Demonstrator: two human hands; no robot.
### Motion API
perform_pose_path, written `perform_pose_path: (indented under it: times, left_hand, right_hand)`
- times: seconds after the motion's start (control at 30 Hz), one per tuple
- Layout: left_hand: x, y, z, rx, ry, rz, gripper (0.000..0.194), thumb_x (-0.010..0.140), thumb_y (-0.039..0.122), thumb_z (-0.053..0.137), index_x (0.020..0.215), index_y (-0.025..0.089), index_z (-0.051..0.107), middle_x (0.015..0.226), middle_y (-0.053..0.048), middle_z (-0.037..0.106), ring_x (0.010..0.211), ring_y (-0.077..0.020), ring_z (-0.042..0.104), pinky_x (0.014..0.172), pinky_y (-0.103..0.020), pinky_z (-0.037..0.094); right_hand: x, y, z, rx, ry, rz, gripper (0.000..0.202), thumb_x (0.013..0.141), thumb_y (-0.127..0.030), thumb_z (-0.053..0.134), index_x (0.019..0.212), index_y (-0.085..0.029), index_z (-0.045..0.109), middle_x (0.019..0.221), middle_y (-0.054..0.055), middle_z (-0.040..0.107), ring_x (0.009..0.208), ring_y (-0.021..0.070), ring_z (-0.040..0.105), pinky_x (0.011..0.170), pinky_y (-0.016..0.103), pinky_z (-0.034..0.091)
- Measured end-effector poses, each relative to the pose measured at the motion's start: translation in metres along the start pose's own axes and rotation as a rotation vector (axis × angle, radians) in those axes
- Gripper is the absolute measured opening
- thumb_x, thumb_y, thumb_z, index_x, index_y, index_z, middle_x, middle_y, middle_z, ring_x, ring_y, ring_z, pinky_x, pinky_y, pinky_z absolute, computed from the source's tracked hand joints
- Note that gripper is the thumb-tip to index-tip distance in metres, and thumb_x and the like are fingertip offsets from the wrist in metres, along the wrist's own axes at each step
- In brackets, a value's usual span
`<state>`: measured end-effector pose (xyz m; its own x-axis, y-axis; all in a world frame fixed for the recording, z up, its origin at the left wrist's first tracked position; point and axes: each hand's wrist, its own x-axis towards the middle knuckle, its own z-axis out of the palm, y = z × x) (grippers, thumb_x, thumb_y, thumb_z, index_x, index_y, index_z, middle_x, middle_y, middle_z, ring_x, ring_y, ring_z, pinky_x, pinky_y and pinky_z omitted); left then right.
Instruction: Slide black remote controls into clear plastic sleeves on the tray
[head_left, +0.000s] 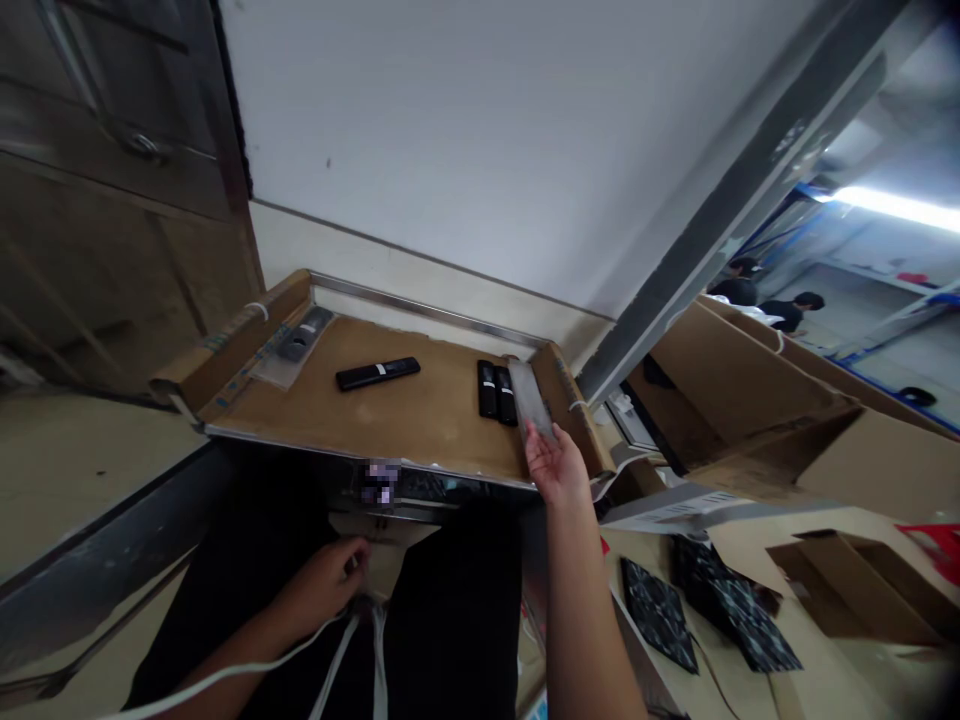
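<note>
My right hand is palm up at the tray's front right, its fingers closed on the near end of a translucent plastic bag. Just left of the bag lie two slim black handsets side by side, each with a small white label. Another black handset lies alone near the middle of the cardboard-lined tray. At the tray's left is a bagged dark device. Low over my lap, my left hand has curled fingers beside white cords; what they hold is hidden.
Cardboard edging borders the tray, with a white wall behind it. Large open cartons stand at the right. Dark patterned pieces and another carton lie on the floor. Other people are in the far right background.
</note>
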<state>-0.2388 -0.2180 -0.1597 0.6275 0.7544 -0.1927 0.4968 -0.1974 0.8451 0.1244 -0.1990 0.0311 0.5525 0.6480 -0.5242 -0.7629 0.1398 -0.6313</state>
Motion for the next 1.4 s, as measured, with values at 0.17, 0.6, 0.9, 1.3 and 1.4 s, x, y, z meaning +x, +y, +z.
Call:
perform_pose_path:
  times: [0.17, 0.6, 0.9, 1.3, 1.4]
  left_hand:
    - [0.002, -0.005, 0.002, 0.048, -0.052, 0.003, 0.023, 0.092, 0.029, 0.047, 0.100, 0.019, 0.066, 0.099, -0.007, 0.073, 0.092, -0.0221, 0.067, 0.084, -0.031, 0.046]
    - [-0.001, 0.007, -0.004, -0.002, 0.002, 0.026, 0.026, 0.093, 0.037, 0.050, 0.094, 0.020, 0.070, 0.092, -0.005, 0.073, 0.087, -0.0218, 0.067, 0.083, -0.031, 0.050]
    - [0.011, 0.076, -0.086, 0.102, 0.496, 0.480, 0.017, 0.098, 0.030, 0.053, 0.090, 0.021, 0.065, 0.088, -0.002, 0.069, 0.084, -0.0159, 0.064, 0.082, -0.027, 0.050]
    - [0.158, 0.100, -0.172, 0.633, 0.576, 0.013, 0.047, 0.088, 0.053, 0.062, 0.118, 0.017, 0.064, 0.119, -0.017, 0.065, 0.111, -0.0343, 0.061, 0.097, -0.047, 0.046]
    - [0.164, 0.113, -0.144, 0.532, 0.514, 0.151, 0.056, 0.087, 0.061, 0.062, 0.119, 0.015, 0.063, 0.115, -0.016, 0.067, 0.104, -0.0318, 0.063, 0.094, -0.044, 0.046]
  right_hand:
    - [-0.002, 0.006, 0.003, -0.007, 0.036, -0.035, 0.023, 0.102, -0.010, 0.039, 0.110, -0.010, 0.060, 0.078, 0.007, 0.076, 0.060, 0.0097, 0.071, 0.058, 0.015, 0.061]
    - [-0.003, 0.108, 0.043, -0.741, -0.333, -0.415, 0.019, 0.080, -0.035, 0.065, 0.089, -0.019, 0.063, 0.084, 0.002, 0.070, 0.060, 0.0122, 0.064, 0.046, 0.021, 0.053]
    - [0.022, 0.109, 0.052, -1.017, -0.533, -0.454, 0.038, 0.079, -0.056, 0.066, 0.075, -0.018, 0.060, 0.067, 0.001, 0.064, 0.051, 0.0107, 0.056, 0.036, 0.017, 0.038]
    - [0.025, 0.113, 0.049, -0.958, -0.479, -0.498, 0.039, 0.081, -0.057, 0.065, 0.082, -0.018, 0.063, 0.068, 0.000, 0.064, 0.052, 0.0107, 0.056, 0.039, 0.018, 0.038]
    - [0.021, 0.110, 0.051, -0.946, -0.499, -0.525, 0.041, 0.079, -0.058, 0.068, 0.082, -0.018, 0.065, 0.068, 0.000, 0.064, 0.052, 0.0106, 0.056, 0.041, 0.019, 0.037]
